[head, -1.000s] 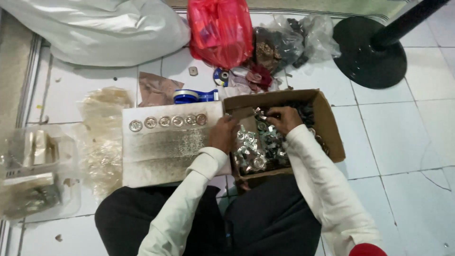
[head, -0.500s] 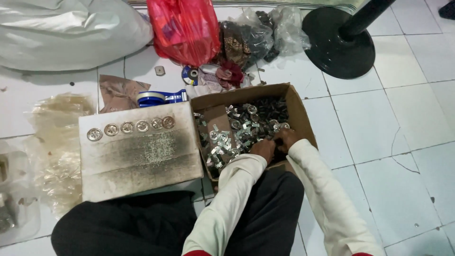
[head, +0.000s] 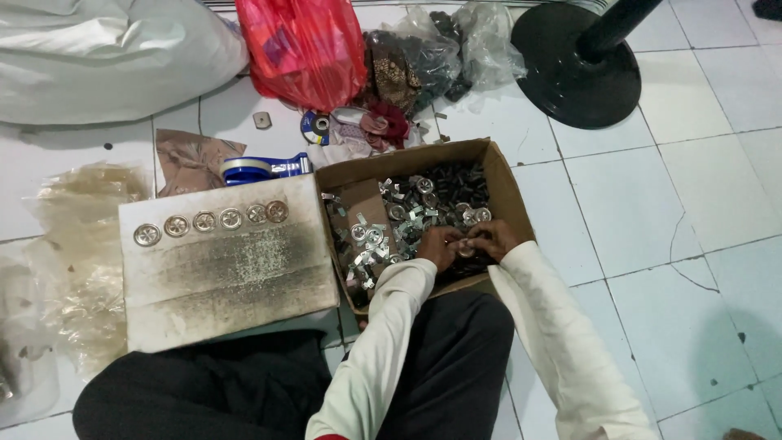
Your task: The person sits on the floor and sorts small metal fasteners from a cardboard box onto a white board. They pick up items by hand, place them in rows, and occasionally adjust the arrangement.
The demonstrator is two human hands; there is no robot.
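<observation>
Head view, reading from the left: I see crumpled clear plastic (head: 77,269) on the white tiled floor (head: 700,187), then a closed, smudged cardboard box (head: 228,269) with a row of six round metal discs (head: 212,222) lined up along its far edge. A blue tape dispenser (head: 265,169) lies just beyond it. Next comes the open carton (head: 509,191), filled with small shiny metal clips and darker parts (head: 407,216).

Both hands meet over the near right corner of that carton. My left hand (head: 440,246) and right hand (head: 493,239) close in from either side on one small round metal piece (head: 466,247), fingertips pinched onto it between them. The piece sits right at the grip, above the heap, so neither hand is nearer; they share it. It is round, with no long axis I can make out. The row of discs lies well off to the left of the hands, across the carton's wall.

Farther back I see a red bag (head: 305,49) and a black stand base (head: 574,65).
</observation>
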